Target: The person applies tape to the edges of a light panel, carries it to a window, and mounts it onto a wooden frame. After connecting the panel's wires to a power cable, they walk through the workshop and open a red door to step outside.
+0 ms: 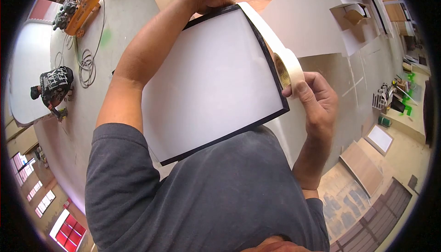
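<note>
A white panel with a black frame rests tilted against my body, its near edge at my shirt. My left hand reaches over its far edge, with fingers curled on the black border near the far corner; the fingertips are partly hidden. My right hand grips a roll of masking tape between thumb and fingers beside the frame's right side. A pale strip of tape runs from the roll up to that far corner, along the right edge.
An orange air compressor stands far left with a coiled hose on the floor. Below it, another person bends at a large white sheet. Large pale boards lie ahead to the right; wooden boards lie lower right.
</note>
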Demonstrator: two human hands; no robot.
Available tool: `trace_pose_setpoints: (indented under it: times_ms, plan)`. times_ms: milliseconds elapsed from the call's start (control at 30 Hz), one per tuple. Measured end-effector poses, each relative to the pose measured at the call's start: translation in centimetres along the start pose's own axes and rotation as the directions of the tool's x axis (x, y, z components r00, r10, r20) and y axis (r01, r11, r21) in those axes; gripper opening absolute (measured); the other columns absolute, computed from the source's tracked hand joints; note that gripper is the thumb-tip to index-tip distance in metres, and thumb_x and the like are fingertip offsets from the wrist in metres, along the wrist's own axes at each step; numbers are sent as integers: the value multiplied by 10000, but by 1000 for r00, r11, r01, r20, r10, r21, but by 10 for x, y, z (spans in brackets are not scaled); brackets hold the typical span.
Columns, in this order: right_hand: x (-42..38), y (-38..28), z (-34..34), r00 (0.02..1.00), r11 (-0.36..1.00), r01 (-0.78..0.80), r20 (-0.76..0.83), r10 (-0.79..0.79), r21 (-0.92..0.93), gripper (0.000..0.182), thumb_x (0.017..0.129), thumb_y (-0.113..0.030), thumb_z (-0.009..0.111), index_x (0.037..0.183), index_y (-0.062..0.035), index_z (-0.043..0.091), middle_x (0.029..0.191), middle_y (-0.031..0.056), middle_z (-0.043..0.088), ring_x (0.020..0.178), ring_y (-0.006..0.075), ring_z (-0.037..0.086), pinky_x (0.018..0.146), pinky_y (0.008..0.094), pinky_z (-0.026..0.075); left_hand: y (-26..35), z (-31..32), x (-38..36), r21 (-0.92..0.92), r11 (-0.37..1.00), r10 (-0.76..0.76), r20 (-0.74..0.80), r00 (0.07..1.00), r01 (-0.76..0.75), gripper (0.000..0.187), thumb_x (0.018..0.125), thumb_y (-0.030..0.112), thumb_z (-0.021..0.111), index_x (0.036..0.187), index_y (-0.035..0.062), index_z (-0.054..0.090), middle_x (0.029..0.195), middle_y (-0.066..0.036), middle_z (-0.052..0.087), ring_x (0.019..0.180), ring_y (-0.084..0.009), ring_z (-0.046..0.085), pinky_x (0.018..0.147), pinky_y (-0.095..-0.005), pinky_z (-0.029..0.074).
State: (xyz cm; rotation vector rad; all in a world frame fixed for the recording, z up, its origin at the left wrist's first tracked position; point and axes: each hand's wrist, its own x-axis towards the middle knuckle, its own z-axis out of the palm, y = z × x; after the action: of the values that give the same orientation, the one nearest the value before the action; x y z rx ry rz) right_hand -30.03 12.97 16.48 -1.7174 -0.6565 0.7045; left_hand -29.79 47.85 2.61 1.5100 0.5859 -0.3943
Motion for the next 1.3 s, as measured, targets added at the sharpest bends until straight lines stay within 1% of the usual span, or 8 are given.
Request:
trace_pose_setpoints:
  times_ms: [200,367,633,733,800,900,1100,1300]
  plan:
    - [1,2,-1,1000,1000,19,14,-19,-8,243,950,-230,633,975,10,653,777,80,682,714,97,585,656,236,448,-2,-2,1,-29,999,20,67,998,-18,432,955,198,570,1295,-61,511,1094,-122,666,851,-121,658,753,-318,589]
    - [1,2,-1,1000,1000,9,1,-9,-23,247,945,-236,640,981,8,650,771,80,680,709,99,588,658,242,457,-7,-4,7,-79,997,19,98,995,-11,325,970,208,552,1195,-24,587,1025,-96,673,813,-111,653,731,-312,591]
    - [2,8,-9,1000,1000,21,15,-21,-12,222,942,-207,640,992,9,644,774,71,671,732,102,599,679,261,476,2,4,-8,-27,999,-19,6,1000,19,267,951,243,599,1095,21,635,908,-50,663,757,-113,621,664,-278,553]
    - [2,8,-11,1000,1000,16,8,-16,22,224,940,-202,643,999,13,639,780,71,668,742,102,598,682,261,474,-10,-2,7,-52,997,46,-63,997,-50,250,929,236,637,1066,28,650,866,-27,658,787,-103,616,699,-253,536]
    - [2,5,-8,1000,999,5,20,-6,43,219,939,-193,641,1001,17,632,777,72,668,736,94,589,671,248,467,-9,-5,13,182,973,158,-60,986,-144,259,912,233,667,1082,38,663,893,-35,678,819,-107,623,760,-256,518]
    - [0,7,-7,999,998,-22,36,19,66,219,936,-191,644,996,18,629,776,71,667,720,88,582,648,232,460,-4,1,7,281,941,224,-100,969,-189,285,900,269,683,1080,48,687,945,-59,699,851,-121,635,815,-269,503]
    - [-3,7,-6,999,998,-42,35,41,36,217,933,-194,646,993,14,630,774,68,667,701,81,576,624,216,453,13,14,-17,485,863,261,-186,947,-142,371,888,316,679,1138,43,691,991,-107,706,890,-176,653,883,-329,503]
    - [-5,4,-6,999,999,-37,14,37,6,202,934,-185,633,975,13,635,773,62,663,704,79,574,627,221,452,9,5,-18,373,916,215,-138,967,-150,544,951,493,522,1207,31,653,1108,-159,671,976,-229,639,930,-377,491]
